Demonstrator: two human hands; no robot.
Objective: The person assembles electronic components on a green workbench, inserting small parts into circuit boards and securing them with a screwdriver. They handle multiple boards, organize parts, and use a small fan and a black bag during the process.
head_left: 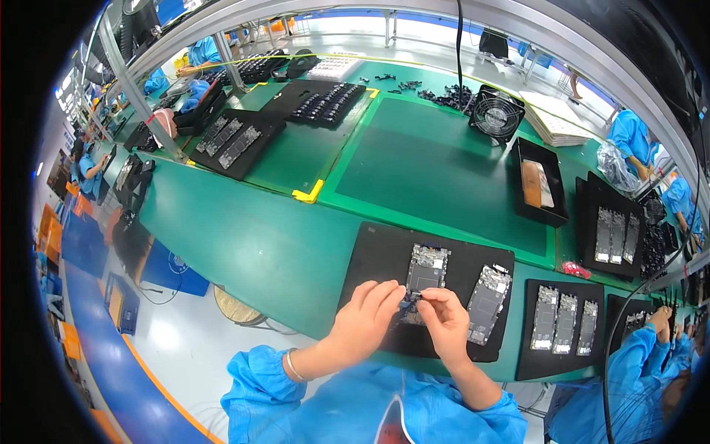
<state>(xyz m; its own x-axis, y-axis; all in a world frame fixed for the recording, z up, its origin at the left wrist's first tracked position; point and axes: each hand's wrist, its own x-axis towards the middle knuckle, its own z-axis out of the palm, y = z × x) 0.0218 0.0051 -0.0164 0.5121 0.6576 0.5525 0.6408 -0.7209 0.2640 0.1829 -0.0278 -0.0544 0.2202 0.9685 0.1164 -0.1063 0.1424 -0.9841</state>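
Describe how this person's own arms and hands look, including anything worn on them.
The left hand and right hand are ungloved. Both arms have loose, bright blue sleeves, left and right, ending short of the wrists. A thin, pale gold-toned bracelet circles the left wrist.

The circuit board (427, 275) is long and flat, mostly gray, with lots of tiny shiny bits crowded at its far end. It lies on the black mat (377, 259), its long sides pointing away from the person. Its near end is partly covered (2 hands are in the way). The small part (411, 302) is dark and a bit blue, at the fingertips of the left hand (364, 320) and right hand (447, 323). Its full shape is hidden.
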